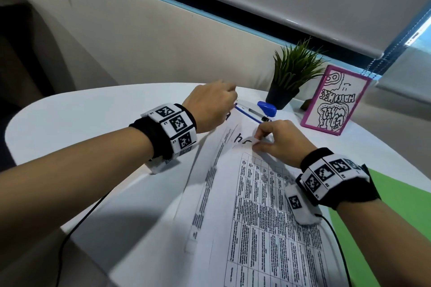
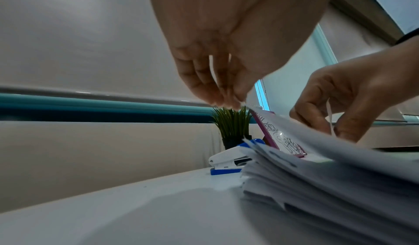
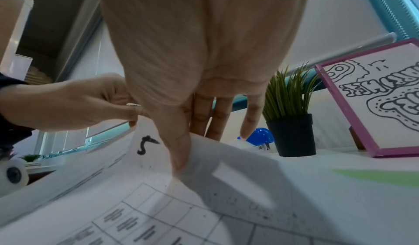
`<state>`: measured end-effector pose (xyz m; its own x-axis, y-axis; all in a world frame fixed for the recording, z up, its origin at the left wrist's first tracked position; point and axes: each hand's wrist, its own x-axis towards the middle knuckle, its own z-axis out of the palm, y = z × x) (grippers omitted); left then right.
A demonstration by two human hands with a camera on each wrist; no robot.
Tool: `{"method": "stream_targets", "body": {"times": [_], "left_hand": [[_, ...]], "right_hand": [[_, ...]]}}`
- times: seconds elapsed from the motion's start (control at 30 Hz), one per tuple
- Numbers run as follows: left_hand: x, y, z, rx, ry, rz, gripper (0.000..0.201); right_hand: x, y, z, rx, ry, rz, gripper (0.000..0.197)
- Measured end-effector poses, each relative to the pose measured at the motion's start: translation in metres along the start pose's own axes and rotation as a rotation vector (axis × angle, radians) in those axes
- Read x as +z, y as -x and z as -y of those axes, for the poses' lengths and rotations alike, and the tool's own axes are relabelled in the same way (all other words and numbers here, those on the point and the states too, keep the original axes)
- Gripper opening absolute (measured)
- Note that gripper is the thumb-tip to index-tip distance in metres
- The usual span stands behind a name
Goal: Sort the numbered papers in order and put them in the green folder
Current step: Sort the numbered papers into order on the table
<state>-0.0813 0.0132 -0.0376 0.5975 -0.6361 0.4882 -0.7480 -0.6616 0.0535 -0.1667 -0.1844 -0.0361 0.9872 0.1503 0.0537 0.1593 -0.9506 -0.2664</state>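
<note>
White top paper pinched at far corners by both hands' grips.

1. Green folder: only a strip shows in the head view; the right wrist covers its near corner and the frame edge cuts off the rest.
2. Left hand: fingertips are curled out of sight in the head view and motion-blurred in the left wrist view.
3. Paper stack: sheet count and lower numbers cannot be read.
4. Top sheet: table text is too small to read.
5. Stapler: partly hidden behind the hands.
</note>
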Motion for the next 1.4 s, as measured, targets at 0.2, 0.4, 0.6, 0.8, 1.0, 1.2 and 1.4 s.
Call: {"method": "stream_targets", "body": {"times": [0.2,0.4,0.6,0.8,1.0,1.2,1.4], "left_hand": [[0.003,0.000,0.002,-0.118,0.003,-0.018,0.030],[-0.003,0.009,0.007,-0.062,0.213,0.213,0.038],[-0.006,0.025,0.016,-0.274,0.479,0.554,0.025],[-0.017,0.022,0.016,-0.408,0.240,0.090,0.048],[-0.028,0.033,0.018,-0.490,0.294,0.600,0.031],[-0.064,0.012,0.043,-0.645,0.244,-0.034,0.028],[-0.114,-0.005,0.061,-0.699,0.610,-0.590,0.021]], "right_hand": [[-0.001,0.006,-0.004,0.025,0.031,-0.021,0.011],[0.006,0.004,-0.008,0.076,0.162,-0.039,0.016],[0.005,0.009,-0.007,-0.011,0.100,-0.074,0.014],[0.003,0.016,-0.012,0.000,0.089,-0.124,0.015],[0.005,0.020,-0.014,0.045,-0.031,-0.051,0.009],[0.000,0.026,-0.017,0.046,0.007,-0.078,0.010],[-0.009,0.035,-0.023,0.009,-0.030,-0.072,0.002]]}}
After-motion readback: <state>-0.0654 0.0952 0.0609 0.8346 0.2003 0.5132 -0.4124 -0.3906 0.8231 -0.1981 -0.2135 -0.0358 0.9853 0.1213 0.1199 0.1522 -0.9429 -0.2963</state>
